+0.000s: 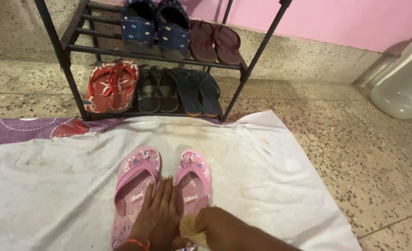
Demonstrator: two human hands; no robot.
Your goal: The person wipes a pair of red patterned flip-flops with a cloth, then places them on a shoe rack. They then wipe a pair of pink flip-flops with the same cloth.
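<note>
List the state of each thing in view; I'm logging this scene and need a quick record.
Left hand: flat, resting on the slippers.
Right hand: closed on a tan scrubber.
Pink slippers: side by side, soles down, on the cloth.
White cloth: spread on the floor, stained.
Shoe rack: upright, both shelves filled with footwear.
Clear jar: looks empty.

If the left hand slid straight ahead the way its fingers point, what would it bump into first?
The left hand lies flat across the pair of pink rubber flip-flops, fingers pointing up the picture. Going on, it would probably first meet the straps near their toes, then the white cloth; depth is unclear.
</note>
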